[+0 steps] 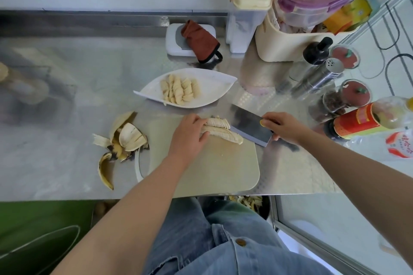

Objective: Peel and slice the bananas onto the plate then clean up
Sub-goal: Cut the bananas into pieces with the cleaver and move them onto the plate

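So the left hand (190, 134) is down on the peeled banana (223, 133), thumb on the near side and fingers curled over the far side, pinning it to the cutting board (212, 169). The banana looks split lengthwise into two pieces. The piece farther from the person is already cut into thin slices at the end poking out past the fingertips.

The right hand (283, 128) is wrapped around the handle of a cleaver (250, 127), with the index finger laid out along the flat of the blade. The blade sits just to the right of the banana, with its edge right up against the cut end. I can't tell if it's actually touching.

Just beyond both hands, across the board, is the white leaf-shaped plate (221, 82) with a pile of slices (178, 91) on it. To the left of the left hand, the peels (125, 138) are in a heap on the steel counter (55, 118), just beside the board's edge.

Farther back past the plate there's a red cloth (201, 40) lying on a white box. Jars (355, 94) and bottles are crowded beyond and to the right of the right hand.
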`<state>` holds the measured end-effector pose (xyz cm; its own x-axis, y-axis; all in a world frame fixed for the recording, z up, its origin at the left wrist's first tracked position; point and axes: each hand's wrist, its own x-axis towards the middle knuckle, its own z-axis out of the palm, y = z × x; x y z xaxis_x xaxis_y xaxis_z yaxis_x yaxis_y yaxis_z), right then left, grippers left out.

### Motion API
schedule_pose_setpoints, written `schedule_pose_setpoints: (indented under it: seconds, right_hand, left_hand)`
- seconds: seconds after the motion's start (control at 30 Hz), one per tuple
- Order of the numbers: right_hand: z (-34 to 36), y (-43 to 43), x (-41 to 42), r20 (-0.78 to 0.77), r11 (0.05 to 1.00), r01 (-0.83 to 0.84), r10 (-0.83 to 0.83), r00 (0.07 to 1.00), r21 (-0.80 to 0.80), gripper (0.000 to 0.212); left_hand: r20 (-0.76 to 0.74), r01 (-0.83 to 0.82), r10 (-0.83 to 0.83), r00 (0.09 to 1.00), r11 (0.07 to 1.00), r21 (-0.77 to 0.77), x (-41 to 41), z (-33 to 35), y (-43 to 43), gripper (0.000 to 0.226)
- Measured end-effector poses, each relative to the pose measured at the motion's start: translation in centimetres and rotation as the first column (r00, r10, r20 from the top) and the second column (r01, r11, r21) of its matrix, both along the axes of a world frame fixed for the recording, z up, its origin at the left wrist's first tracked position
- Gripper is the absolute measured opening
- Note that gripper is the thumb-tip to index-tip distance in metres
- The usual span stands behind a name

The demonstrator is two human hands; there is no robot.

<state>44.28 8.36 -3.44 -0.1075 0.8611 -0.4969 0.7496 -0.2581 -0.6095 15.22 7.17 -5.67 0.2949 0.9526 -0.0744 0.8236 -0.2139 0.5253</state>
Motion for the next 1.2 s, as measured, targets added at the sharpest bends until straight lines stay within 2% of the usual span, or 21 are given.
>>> schedule_pose_setpoints:
  seconds: [0.13,0.47,0.6,0.87,1.1,1.2]
  right_hand:
    - [-0.1,0.7,-0.3,-0.011,0.999,-0.044,0.043,0.999,-0.010,0.014]
    - [-0.2,1.7,-1.6,-0.059,0.997,-0.080,0.081,0.995,0.007,0.024]
    - [-0.4,1.3,-1.5,-0.074,0.998,-0.057,0.058,0.996,0.021,0.018]
    - [-0.4,0.7,-1.0,-0.029,0.997,-0.055,0.057,0.998,0.062,0.016]
    - [-0.3,1.1,-1.0,0.057,0.990,-0.097,0.091,0.994,0.101,0.012]
    - [-0.4,1.6,-1.2,0.106,0.985,-0.134,0.122,0.987,0.110,0.013]
  left_hand:
    - [0.026,-0.024,0.024,0.999,1.000,0.016,-0.6,-0.2,-0.6,0.033]
    - [0.039,-0.015,0.014,0.999,1.000,0.022,-0.4,-0.7,-1.0,0.037]
    - [0.041,-0.014,0.013,0.999,1.000,0.027,0.1,-0.8,-1.3,0.038]
    - [-0.014,-0.002,0.002,1.000,0.999,0.045,0.7,-0.7,-1.4,0.040]
    - [-0.120,-0.124,0.134,0.984,0.988,0.087,1.1,-0.6,-2.0,0.033]
    - [-0.131,-0.118,0.127,0.983,0.990,0.073,1.1,-0.7,-2.1,0.036]
